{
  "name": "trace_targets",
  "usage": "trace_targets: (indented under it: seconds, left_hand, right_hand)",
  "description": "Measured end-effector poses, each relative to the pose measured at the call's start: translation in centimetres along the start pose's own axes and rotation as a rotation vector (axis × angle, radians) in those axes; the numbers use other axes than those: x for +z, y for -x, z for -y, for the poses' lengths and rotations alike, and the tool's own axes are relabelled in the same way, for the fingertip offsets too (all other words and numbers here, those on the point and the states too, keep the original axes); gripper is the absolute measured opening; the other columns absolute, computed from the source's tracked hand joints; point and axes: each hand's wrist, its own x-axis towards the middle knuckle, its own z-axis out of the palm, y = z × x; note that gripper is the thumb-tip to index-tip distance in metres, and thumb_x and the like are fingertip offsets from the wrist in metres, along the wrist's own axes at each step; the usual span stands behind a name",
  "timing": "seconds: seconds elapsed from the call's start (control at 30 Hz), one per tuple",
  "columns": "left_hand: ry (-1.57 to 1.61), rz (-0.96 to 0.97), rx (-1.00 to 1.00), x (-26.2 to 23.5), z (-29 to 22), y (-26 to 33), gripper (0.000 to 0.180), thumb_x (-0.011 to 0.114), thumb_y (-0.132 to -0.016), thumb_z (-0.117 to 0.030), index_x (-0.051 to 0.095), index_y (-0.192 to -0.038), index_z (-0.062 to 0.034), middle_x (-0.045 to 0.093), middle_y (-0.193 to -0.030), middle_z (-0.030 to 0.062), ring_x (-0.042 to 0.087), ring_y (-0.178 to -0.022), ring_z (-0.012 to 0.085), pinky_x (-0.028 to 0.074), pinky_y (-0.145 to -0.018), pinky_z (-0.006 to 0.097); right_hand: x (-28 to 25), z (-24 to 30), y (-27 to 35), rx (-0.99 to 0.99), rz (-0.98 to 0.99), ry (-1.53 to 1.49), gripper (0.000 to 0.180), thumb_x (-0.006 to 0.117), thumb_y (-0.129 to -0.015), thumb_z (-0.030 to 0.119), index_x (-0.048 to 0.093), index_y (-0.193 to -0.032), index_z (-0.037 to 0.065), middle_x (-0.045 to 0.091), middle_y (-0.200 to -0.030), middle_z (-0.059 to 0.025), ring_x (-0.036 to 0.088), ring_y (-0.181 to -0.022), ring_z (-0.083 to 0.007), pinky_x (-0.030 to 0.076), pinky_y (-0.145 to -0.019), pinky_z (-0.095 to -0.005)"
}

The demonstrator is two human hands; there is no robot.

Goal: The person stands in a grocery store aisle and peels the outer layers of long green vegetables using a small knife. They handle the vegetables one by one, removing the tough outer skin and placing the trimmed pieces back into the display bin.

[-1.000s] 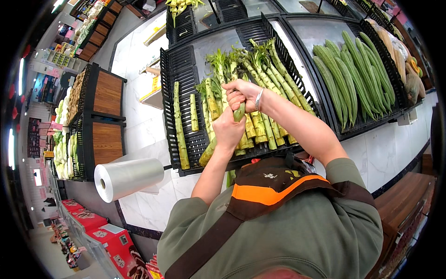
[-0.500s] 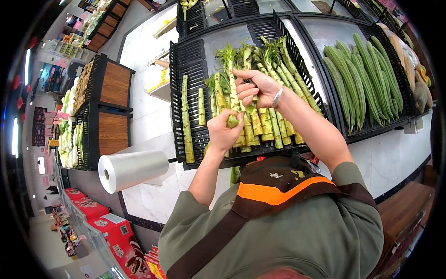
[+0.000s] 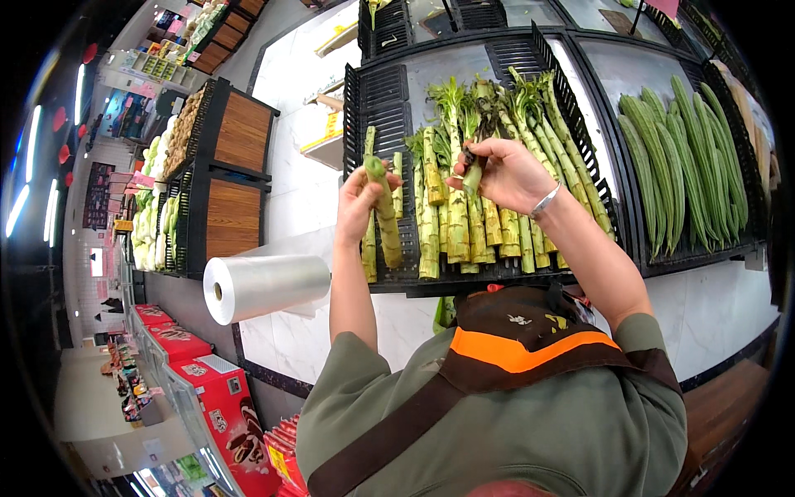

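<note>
My left hand is closed around a thick celtuce stem, its pale green cut end pointing up and its ringed length hanging below the fingers. In my right hand, thumb and fingers pinch a short green celtuce top with a dark, wilted end. Both hands are above a black slatted crate. Beneath them, a row of yellow-green celtuce stems lies side by side, some with leafy tops. Dark, shrivelled leaves show among the tops, just beyond my right hand.
Long ridged gourds fill the crate on the right. A roll of clear plastic bags sticks out at the crate's near left corner. Wood-panelled produce stands are farther left, and red chest freezers line the lower left.
My hands have moved apart; the left now raises the celtuce stem at the crate's left side, while the right holds the short top. The view has shifted, moving the scene rightward.
</note>
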Motion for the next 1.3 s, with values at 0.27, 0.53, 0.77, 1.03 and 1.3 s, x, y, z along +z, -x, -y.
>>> trace_targets:
  seconds: [0.27, 0.53, 0.77, 1.03, 1.3]
  left_hand:
    - [-0.067, 0.017, -0.147, -0.8, 3.9, -9.0, 0.038, 0.043, -0.101, -0.03, 0.051, -0.124, -0.0011, 0.065, -0.111, 0.0107, 0.065, -0.09, 0.0194, 0.05, -0.082, 0.03]
    - [-0.658, -0.031, -0.314, -1.6, 11.9, -12.1, 0.069, 0.058, -0.091, -0.019, 0.021, -0.148, -0.0039, 0.046, -0.136, 0.0205, 0.051, -0.118, 0.0251, 0.042, -0.097, 0.034]
    - [-0.177, 0.042, -0.454, 6.2, 4.8, -1.3, 0.057, 0.045, -0.096, -0.047, 0.052, -0.127, 0.0003, 0.059, -0.12, 0.0125, 0.054, -0.111, 0.0235, 0.046, -0.09, 0.038]
    - [0.151, -0.25, -0.481, 6.9, 5.3, 6.0, 0.029, 0.067, -0.088, -0.024, 0.063, -0.105, -0.0006, 0.064, -0.096, 0.0067, 0.061, -0.08, 0.0132, 0.05, -0.071, 0.026]
    - [-0.67, -1.008, 0.149, -6.0, 0.7, 0.2, 0.042, 0.068, -0.087, -0.026, 0.056, -0.107, 0.0082, 0.065, -0.101, 0.0148, 0.063, -0.087, 0.0265, 0.048, -0.075, 0.034]
  right_hand:
    - [-2.2, -0.1, -0.9, 0.014, -0.023, 0.131, 0.018, 0.052, -0.096, 0.016, 0.052, -0.102, -0.001, 0.06, -0.099, -0.0106, 0.059, -0.104, -0.0248, 0.05, -0.076, -0.0372]
    - [-6.0, -3.0, -2.1, 0.056, -0.071, 0.142, 0.069, 0.055, -0.094, 0.012, 0.005, -0.14, 0.001, 0.061, -0.101, -0.0125, 0.063, -0.093, -0.0221, 0.053, -0.072, -0.0385]
    - [-6.0, -6.2, -0.8, 0.148, -0.195, 0.499, 0.029, 0.058, -0.092, 0.013, 0.047, -0.116, 0.002, 0.063, -0.095, -0.0095, 0.062, -0.087, -0.016, 0.049, -0.068, -0.0315]
    - [-8.7, -12.1, -1.1, 0.184, -0.017, 0.866, 0.063, 0.064, -0.084, 0.018, 0.033, -0.135, -0.003, 0.062, -0.105, -0.0149, 0.059, -0.084, -0.0157, 0.047, -0.068, -0.0276]
    - [-9.8, -9.0, 0.5, 0.2, -0.114, 1.039, 0.061, 0.066, -0.084, 0.027, 0.042, -0.131, -0.004, 0.053, -0.127, -0.0176, 0.054, -0.113, -0.0233, 0.045, -0.093, -0.032]
